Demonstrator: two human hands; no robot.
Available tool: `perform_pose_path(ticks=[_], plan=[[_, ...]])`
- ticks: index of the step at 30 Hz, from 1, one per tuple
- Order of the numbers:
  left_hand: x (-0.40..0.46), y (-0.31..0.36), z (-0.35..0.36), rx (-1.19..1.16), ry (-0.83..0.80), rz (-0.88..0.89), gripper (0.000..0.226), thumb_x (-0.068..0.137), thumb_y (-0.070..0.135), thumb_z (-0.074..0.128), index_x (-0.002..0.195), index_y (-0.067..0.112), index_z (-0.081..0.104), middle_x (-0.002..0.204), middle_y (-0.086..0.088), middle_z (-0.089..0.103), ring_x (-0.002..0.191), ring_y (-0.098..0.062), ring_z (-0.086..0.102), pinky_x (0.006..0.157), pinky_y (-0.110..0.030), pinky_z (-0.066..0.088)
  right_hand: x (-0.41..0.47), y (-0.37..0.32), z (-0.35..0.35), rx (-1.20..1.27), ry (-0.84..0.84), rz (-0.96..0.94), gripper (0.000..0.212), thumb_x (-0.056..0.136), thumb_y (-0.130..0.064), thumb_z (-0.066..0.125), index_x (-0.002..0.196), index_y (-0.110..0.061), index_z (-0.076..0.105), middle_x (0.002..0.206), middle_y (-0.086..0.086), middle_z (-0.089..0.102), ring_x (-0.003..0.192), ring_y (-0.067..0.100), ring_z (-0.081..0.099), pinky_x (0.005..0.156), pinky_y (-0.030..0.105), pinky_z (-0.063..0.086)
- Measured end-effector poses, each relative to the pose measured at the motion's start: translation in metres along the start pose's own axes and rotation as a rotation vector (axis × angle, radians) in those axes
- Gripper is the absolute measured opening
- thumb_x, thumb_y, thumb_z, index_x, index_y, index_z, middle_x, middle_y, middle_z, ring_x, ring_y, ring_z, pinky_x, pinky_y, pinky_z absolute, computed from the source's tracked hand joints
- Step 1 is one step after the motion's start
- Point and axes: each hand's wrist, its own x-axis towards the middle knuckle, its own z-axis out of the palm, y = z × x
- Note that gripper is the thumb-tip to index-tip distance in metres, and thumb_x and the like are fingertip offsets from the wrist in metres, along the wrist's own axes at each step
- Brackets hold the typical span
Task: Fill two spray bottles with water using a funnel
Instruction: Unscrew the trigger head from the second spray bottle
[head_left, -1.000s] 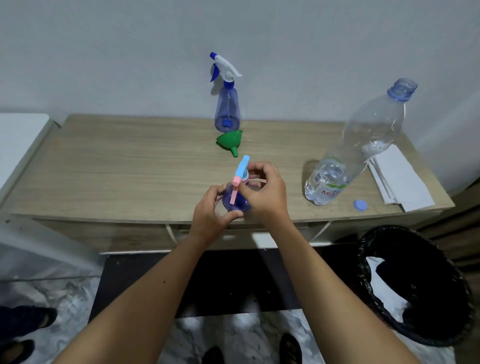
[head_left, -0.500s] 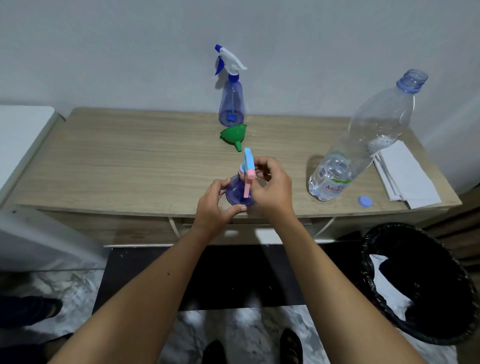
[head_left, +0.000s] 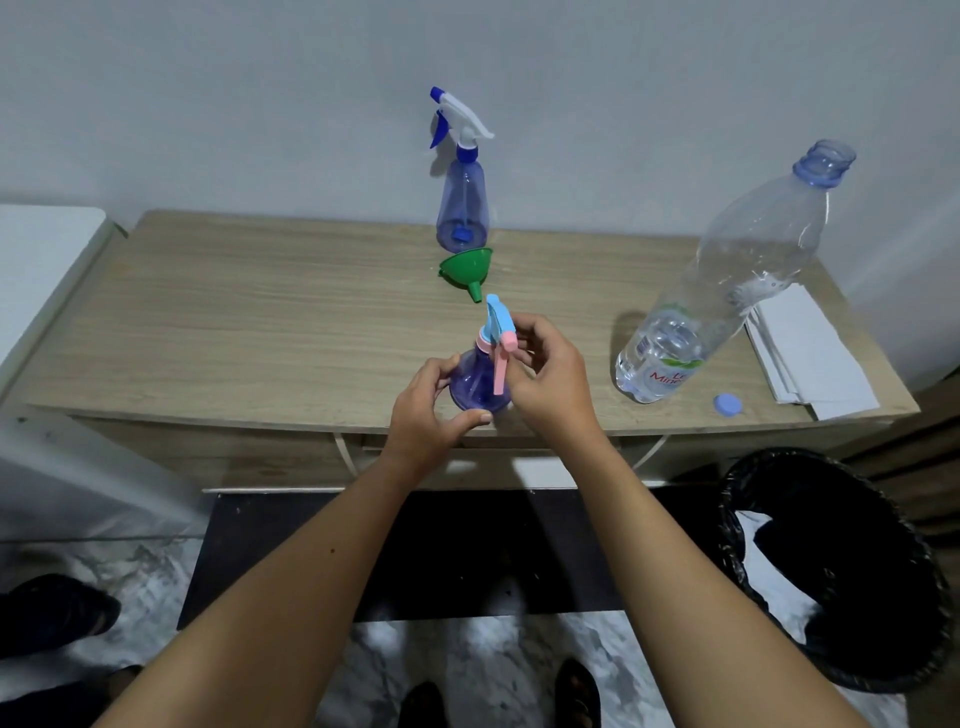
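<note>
A small purple spray bottle (head_left: 475, 384) with a light-blue and pink trigger head (head_left: 500, 332) stands near the front edge of the wooden table (head_left: 260, 322). My left hand (head_left: 434, 410) grips its body. My right hand (head_left: 545, 376) has its fingers closed around the trigger head at the neck. A second blue spray bottle (head_left: 462, 205) with a white and blue head stands at the back by the wall. A green funnel (head_left: 467, 273) lies on its side just in front of it. A large uncapped clear water bottle (head_left: 727, 280), holding a little water, stands at the right.
A small blue cap (head_left: 727, 404) lies near the front right table edge. A stack of white paper (head_left: 802, 353) lies at the right end. A black-lined bin (head_left: 831, 571) stands on the floor at the right. A white surface (head_left: 36, 260) adjoins the table at the left.
The trigger head has turned between the frames, its pink lever swinging from left of the neck toward the right under my right fingers. The bottle stays in place; the camera shifted slightly.
</note>
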Motion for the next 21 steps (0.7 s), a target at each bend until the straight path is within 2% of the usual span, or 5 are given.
perform_pose_path(ticks=[3,7,13,18,21], plan=[[0.0,0.0,-0.001,-0.007,0.002,-0.001,0.076,0.068,0.041,0.096,0.131,0.014,0.062,0.129,0.003,0.072,0.12,-0.014,0.069,0.106,-0.044,0.056,0.003,-0.001,0.006,0.009,0.026,0.027,0.029,0.089,-0.01,0.08,0.114,-0.02,0.07,0.109,-0.004,0.077,0.104,0.014,0.074,0.101,0.042,0.059],[0.001,-0.001,-0.001,0.001,-0.008,-0.009,0.073,0.069,0.039,0.097,0.128,0.014,0.062,0.127,0.003,0.073,0.119,-0.014,0.07,0.104,-0.048,0.056,0.011,-0.015,0.003,0.087,0.088,0.041,0.032,0.087,-0.007,0.082,0.112,-0.021,0.069,0.111,0.001,0.077,0.101,0.021,0.075,0.097,0.046,0.061],[0.0,0.001,-0.002,-0.017,-0.013,-0.029,0.078,0.067,0.045,0.096,0.13,0.016,0.062,0.133,0.005,0.07,0.123,-0.014,0.068,0.109,-0.048,0.054,0.028,-0.054,-0.014,0.185,0.172,-0.025,0.037,0.083,-0.005,0.087,0.111,-0.013,0.064,0.094,-0.005,0.07,0.063,-0.003,0.064,0.066,0.014,0.052],[-0.002,0.004,-0.001,-0.034,-0.025,-0.045,0.079,0.066,0.047,0.095,0.131,0.017,0.061,0.137,0.007,0.068,0.125,-0.011,0.067,0.111,-0.045,0.053,0.039,-0.08,-0.035,0.185,0.239,-0.074,0.036,0.083,-0.009,0.088,0.112,-0.009,0.065,0.087,-0.009,0.067,0.059,0.001,0.058,0.066,0.014,0.05],[-0.003,0.006,-0.003,-0.03,-0.036,-0.062,0.079,0.065,0.049,0.094,0.13,0.018,0.061,0.138,0.009,0.067,0.124,-0.009,0.067,0.111,-0.043,0.053,0.044,-0.081,-0.044,0.175,0.272,-0.053,0.035,0.082,-0.019,0.09,0.11,-0.013,0.071,0.067,-0.007,0.061,0.059,0.009,0.051,0.072,0.015,0.052]])
